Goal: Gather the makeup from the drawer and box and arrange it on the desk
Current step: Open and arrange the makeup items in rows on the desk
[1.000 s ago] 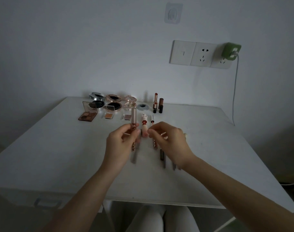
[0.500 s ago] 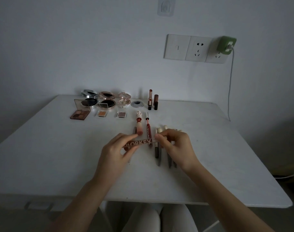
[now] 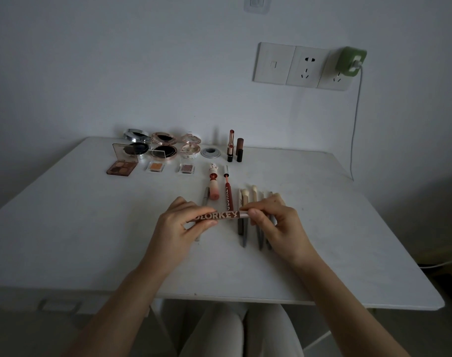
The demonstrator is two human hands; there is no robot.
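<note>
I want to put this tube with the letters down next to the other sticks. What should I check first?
1. Grip: left hand and right hand each pinch an end of the lettered tube: ok.
2. Cap on tight: cannot tell.
3. Bare desk left of the grey pencil for it: ok.
4. Turned like the row: it lies crosswise, while the red gloss and brushes point away: not ok.
5. Clear of the red gloss beneath: cannot tell.
</note>
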